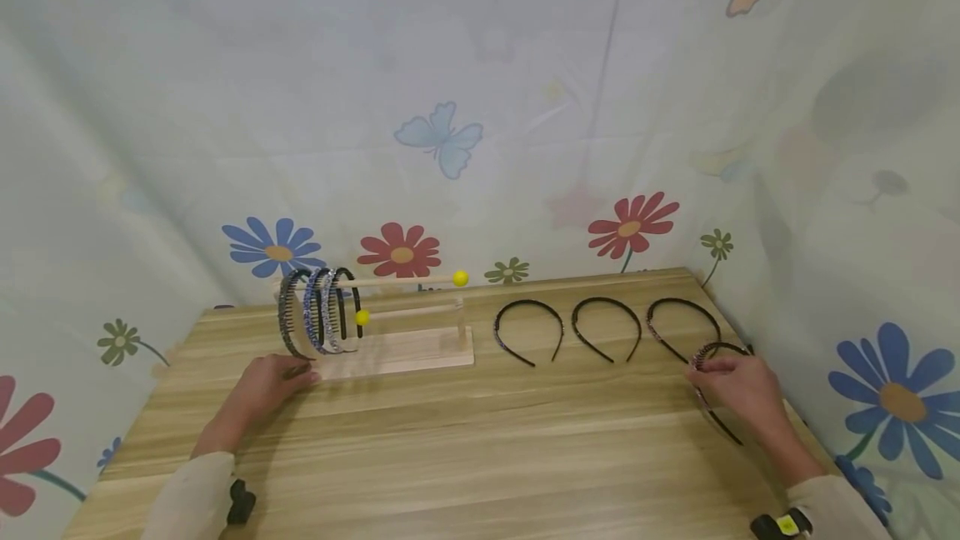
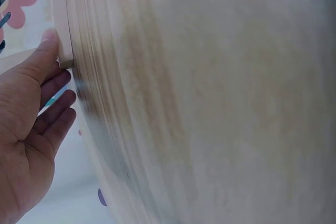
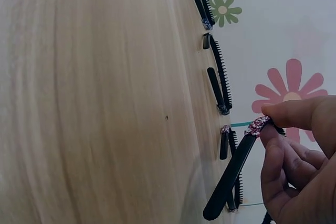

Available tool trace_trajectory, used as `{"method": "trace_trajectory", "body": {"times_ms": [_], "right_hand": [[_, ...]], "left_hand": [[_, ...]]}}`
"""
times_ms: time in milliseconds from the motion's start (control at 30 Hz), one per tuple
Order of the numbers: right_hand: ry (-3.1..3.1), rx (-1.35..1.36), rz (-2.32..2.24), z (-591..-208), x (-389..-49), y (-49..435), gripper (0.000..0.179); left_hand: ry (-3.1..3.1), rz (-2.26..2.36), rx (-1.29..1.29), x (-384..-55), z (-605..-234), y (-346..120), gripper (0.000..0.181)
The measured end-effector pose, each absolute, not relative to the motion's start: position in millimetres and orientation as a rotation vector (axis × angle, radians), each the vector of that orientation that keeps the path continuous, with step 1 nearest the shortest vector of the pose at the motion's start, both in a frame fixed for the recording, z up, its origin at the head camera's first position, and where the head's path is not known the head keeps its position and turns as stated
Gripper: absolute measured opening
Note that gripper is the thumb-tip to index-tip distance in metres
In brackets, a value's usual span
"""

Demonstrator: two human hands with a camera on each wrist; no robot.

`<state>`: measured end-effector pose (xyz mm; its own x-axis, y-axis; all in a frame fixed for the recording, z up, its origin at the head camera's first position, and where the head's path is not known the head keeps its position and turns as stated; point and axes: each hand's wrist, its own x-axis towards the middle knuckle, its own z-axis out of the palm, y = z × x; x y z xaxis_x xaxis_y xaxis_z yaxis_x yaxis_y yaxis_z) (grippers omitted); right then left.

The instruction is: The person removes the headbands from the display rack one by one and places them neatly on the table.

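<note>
At the left of the table stands a wooden headband stand [image 1: 405, 363], with several sparkly headbands [image 1: 327, 315] hung at its left end. My left hand [image 1: 273, 386] holds the near left corner of the stand's base, thumb and index finger on the wood in the left wrist view. On the far right, my right hand [image 1: 738, 390] pinches a black headband [image 3: 231, 177] with pink and silver sequins between thumb and fingers. It is lifted off the table, and its toothed inner side is partly hidden by the fingers.
Three more black headbands lie in a row right of the stand: one [image 1: 528, 302] nearest it, another [image 1: 606, 299] in the middle, and a third [image 1: 678, 300] beside my right hand. Yellow balls [image 1: 461, 278] tip the stand's rods. A flowered cloth [image 1: 517, 207] hangs behind the table [image 1: 480, 448].
</note>
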<state>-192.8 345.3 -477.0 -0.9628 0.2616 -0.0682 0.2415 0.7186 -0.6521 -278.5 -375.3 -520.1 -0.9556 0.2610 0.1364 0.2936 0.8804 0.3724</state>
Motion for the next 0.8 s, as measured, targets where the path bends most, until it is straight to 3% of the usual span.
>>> {"method": "trace_trajectory", "body": {"times_ms": [333, 800], "right_hand": [[-2.963, -0.345, 1.017, -484, -195, 353, 0.046], [-2.983, -0.357, 1.075, -491, -194, 355, 0.057]], "left_hand": [[-2.962, -0.625, -0.422, -279, -522, -376, 0.030], [-2.945, -0.611, -0.446, -278, -523, -376, 0.028]]}}
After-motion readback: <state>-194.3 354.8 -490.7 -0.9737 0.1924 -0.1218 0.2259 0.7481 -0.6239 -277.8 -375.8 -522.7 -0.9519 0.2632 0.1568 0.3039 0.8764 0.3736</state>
